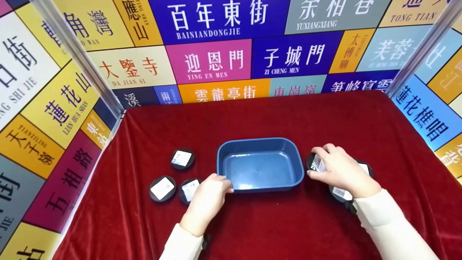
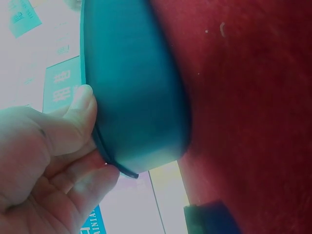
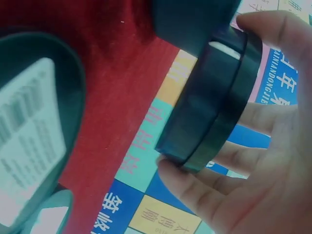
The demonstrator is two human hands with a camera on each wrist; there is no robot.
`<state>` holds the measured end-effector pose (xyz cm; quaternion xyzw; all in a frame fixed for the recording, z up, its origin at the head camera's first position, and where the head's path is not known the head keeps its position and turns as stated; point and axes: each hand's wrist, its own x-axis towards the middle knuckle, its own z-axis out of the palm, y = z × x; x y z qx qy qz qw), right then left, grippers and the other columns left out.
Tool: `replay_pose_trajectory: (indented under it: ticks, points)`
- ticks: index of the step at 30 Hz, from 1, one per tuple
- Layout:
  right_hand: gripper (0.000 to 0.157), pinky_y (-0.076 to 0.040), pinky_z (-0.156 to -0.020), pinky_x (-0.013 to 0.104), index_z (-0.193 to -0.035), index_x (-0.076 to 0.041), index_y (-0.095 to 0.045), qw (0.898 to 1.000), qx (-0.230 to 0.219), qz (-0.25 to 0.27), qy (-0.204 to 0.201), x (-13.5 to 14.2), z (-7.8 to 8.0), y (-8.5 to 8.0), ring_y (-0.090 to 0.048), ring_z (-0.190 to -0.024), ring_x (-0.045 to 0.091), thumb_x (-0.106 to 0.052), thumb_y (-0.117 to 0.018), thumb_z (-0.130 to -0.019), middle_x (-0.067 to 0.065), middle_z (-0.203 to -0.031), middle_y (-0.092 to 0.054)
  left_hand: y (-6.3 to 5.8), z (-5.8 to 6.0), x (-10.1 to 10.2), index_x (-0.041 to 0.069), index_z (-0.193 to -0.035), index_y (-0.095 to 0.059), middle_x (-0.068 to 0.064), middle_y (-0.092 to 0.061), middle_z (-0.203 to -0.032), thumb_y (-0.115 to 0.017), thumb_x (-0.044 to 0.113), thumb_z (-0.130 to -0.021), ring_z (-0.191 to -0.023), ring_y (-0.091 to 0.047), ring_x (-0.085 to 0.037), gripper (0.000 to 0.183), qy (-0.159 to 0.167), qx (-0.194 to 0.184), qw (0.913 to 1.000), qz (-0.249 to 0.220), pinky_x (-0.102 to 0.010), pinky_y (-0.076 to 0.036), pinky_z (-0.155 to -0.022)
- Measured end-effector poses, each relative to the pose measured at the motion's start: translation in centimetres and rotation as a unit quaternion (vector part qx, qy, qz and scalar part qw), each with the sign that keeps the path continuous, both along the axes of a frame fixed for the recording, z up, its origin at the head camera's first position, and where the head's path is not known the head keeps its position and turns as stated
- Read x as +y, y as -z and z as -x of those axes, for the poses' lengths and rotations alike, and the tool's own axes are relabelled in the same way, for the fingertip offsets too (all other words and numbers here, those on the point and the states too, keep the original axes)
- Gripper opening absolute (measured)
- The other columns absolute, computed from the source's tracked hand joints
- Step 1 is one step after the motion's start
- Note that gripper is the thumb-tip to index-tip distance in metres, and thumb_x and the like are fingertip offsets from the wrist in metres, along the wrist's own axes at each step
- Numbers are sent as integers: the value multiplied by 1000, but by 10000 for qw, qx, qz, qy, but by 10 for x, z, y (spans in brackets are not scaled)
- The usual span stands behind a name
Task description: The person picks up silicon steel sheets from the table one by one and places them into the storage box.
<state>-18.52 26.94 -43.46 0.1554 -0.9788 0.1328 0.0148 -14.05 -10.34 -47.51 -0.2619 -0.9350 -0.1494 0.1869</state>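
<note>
Head view: tub (image 1: 258, 143) stood central on cloth (image 1: 270, 224).
Left hand (image 1: 211, 191): pinched tub's near-left corner.
Right hand (image 1: 337, 168): gripped disc (image 1: 316, 164).
Left discs (image 1: 162, 189): three lay toward cloth's left edge.

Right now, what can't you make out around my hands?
Head view: part of a black disc, hidden by your left hand.
Head view: parts of the gripped disc and two others, hidden by your right hand and wrist.
Head view: print on the disc labels, too small.
Left wrist view: the rest of the blue box, cut off by the top edge.
Left wrist view: dark object, cut off by the bottom edge.
</note>
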Motion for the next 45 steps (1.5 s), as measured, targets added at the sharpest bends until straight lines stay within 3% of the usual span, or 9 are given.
replay_pose_trajectory:
  ticks: [14, 45]
  points:
    - [56, -52, -84, 51, -122, -6, -61, 9999, 26, -99, -91, -3, 5, -12, -58, -97, 35, -40, -76, -80, 16, -108, -59, 1, 1, 0, 17, -69, -67, 3, -62, -69, -75, 11, -87, -75, -60, -16, 20, -43, -26, 10000, 19, -26, -51, -66]
    - [57, -51, -82, 44, -123, -9, -62, 9991, -201, -32, -371, -25, 21, -33, -56, -97, 28, -42, -77, -79, 12, -111, -59, 0, 0, -1, 17, -72, -68, 3, -64, -71, -74, 12, -89, -76, -60, -16, 18, -33, -162, 9999, 48, -26, -52, -66]
